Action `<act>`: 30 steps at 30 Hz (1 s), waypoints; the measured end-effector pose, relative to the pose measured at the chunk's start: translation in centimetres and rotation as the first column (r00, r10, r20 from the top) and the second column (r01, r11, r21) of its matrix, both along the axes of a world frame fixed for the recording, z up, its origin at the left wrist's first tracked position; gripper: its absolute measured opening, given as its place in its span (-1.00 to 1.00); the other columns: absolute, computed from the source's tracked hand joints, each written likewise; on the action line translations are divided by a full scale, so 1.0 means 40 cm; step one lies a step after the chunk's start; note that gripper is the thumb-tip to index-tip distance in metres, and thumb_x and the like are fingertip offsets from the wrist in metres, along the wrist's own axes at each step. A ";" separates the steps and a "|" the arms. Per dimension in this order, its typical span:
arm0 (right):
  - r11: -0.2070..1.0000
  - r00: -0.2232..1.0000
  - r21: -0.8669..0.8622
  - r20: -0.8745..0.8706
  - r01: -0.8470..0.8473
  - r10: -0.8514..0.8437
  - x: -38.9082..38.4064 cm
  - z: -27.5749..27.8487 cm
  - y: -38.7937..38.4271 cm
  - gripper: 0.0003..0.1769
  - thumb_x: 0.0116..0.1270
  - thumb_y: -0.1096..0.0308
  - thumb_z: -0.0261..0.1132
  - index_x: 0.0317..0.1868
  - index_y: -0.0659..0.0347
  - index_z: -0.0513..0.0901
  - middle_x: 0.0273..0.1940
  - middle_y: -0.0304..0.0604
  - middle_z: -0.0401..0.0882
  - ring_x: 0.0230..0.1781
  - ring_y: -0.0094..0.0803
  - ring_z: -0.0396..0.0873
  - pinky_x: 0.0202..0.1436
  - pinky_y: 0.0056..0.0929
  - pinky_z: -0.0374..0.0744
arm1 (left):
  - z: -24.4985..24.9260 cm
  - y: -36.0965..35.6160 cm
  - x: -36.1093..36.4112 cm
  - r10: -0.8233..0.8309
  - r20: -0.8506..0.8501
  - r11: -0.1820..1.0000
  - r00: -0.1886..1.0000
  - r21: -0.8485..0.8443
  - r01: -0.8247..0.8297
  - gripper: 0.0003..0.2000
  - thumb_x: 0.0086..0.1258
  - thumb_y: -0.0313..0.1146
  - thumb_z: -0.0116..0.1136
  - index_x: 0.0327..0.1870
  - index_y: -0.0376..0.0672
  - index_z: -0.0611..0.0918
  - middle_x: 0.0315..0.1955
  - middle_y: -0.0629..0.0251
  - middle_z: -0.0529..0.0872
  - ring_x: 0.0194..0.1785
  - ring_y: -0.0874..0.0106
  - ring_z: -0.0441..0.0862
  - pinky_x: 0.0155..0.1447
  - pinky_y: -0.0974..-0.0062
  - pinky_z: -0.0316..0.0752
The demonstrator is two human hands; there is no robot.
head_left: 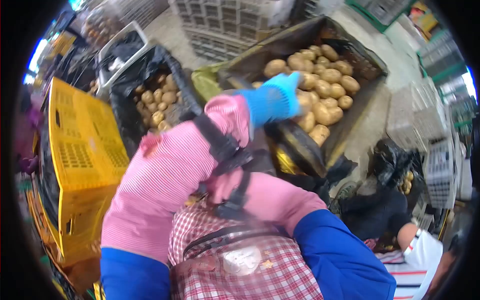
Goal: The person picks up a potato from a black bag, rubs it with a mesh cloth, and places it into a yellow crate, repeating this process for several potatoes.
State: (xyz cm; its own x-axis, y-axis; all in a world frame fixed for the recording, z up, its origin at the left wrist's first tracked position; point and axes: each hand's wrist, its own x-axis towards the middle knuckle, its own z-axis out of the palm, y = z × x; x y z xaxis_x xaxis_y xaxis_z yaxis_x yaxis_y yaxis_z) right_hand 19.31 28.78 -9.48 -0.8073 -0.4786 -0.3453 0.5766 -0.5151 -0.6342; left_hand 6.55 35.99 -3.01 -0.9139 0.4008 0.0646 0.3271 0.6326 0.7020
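My left hand (280, 97), in a bright blue glove, is at the near left side of a large dark-lined crate (362, 107), over its potatoes (330, 90). Motion blurs its fingers, so neither their closure nor any hold on a potato can be made out. My right forearm comes in from the lower right in a pink sleeve with a black strap and passes beneath my left forearm, which hides the right hand. Left of my left hand, a black-lined bin (125, 117) holds smaller potatoes (160, 100).
A yellow crate (85, 155) stands at the left. Stacked grey crates (220, 30) are behind. At the lower right is another person's arm (422, 255) in a white sleeve, near a black bag (390, 160). A dark rounded object (297, 150) lies against the large crate's near side.
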 end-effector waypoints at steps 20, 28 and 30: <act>0.915 0.986 0.403 -0.146 -0.014 0.080 -0.272 0.161 -0.038 -0.61 0.52 0.21 0.22 0.13 0.39 0.55 -0.27 0.05 0.66 -0.55 -0.51 0.52 -0.52 -0.61 0.49 | -0.901 -1.119 0.032 0.275 0.330 0.527 0.903 -0.837 0.145 -0.56 0.31 -0.44 0.20 0.22 0.21 0.62 0.23 0.28 0.58 0.27 0.22 0.60 0.16 0.20 0.62; 0.885 0.988 0.464 -0.149 0.033 0.041 -0.265 0.144 -0.058 -0.66 0.56 0.28 0.15 0.17 0.36 0.47 -0.30 0.04 0.59 -0.70 -0.50 0.42 -0.67 -0.67 0.35 | -0.868 -1.107 -0.030 0.520 0.331 0.658 0.788 -0.743 -0.122 -0.43 0.17 -0.31 0.45 0.26 -0.05 0.56 0.17 0.09 0.62 0.17 0.16 0.68 0.16 0.14 0.63; 0.909 0.965 0.405 -0.183 -0.101 0.189 -0.291 0.146 -0.047 -0.60 0.57 0.24 0.17 0.21 0.39 0.49 -0.26 0.00 0.62 -0.57 -0.51 0.48 -0.57 -0.64 0.43 | -0.785 -1.088 -0.053 0.689 0.439 0.715 0.577 -0.284 -0.639 -0.31 0.09 -0.27 0.55 0.29 -0.17 0.50 0.07 0.10 0.67 0.10 0.22 0.71 0.15 0.26 0.64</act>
State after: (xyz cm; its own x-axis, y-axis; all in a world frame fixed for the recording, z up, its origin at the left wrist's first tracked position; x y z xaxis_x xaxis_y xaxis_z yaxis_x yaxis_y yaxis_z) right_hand 7.66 26.90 -3.62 -0.8145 -0.4587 -0.3552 0.4542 -0.1234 -0.8823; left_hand 4.45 -7.55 -34.40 -0.8160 -0.3505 -0.4597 -0.5730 0.5958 0.5627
